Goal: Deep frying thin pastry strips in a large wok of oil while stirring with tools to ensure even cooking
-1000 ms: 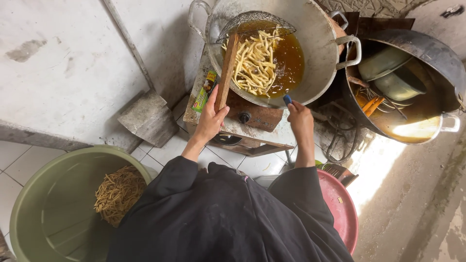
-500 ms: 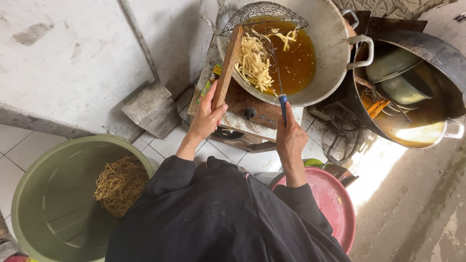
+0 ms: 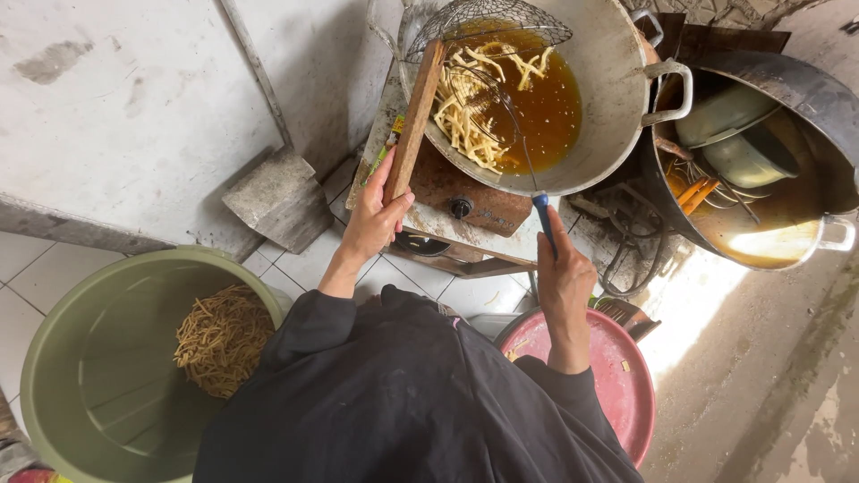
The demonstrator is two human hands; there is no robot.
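Standing over the stove, the person has both hands busy at a wide grey wok [image 3: 617, 98] of amber oil, where pale dough strips [image 3: 470, 103] float toward its left side. The left hand [image 3: 376, 219] has its fingers wrapped round the lower end of a long wooden paddle [image 3: 413, 121], which slants up and over the wok's near rim with its far end among the strips. The right hand [image 3: 564, 273] is closed in a fist on the blue handle [image 3: 543, 219] of a wire skimmer [image 3: 490, 22]; its thin shaft runs up across the oil and its mesh basket sits at the far rim, tilted, and I cannot tell whether it touches the oil.

Under the wok sits a rusty burner [image 3: 465, 201] with a black knob. To the right, just beside the wok, stands a dark pot [image 3: 805, 98] with metal bowls and some liquid inside. Down by the left elbow is a green tub [image 3: 98, 376] with a heap of browned, fried strips [image 3: 222, 338] lying against its right wall. A red basin [image 3: 617, 385] lies under the right forearm. Black sleeves cover both arms to the wrist.
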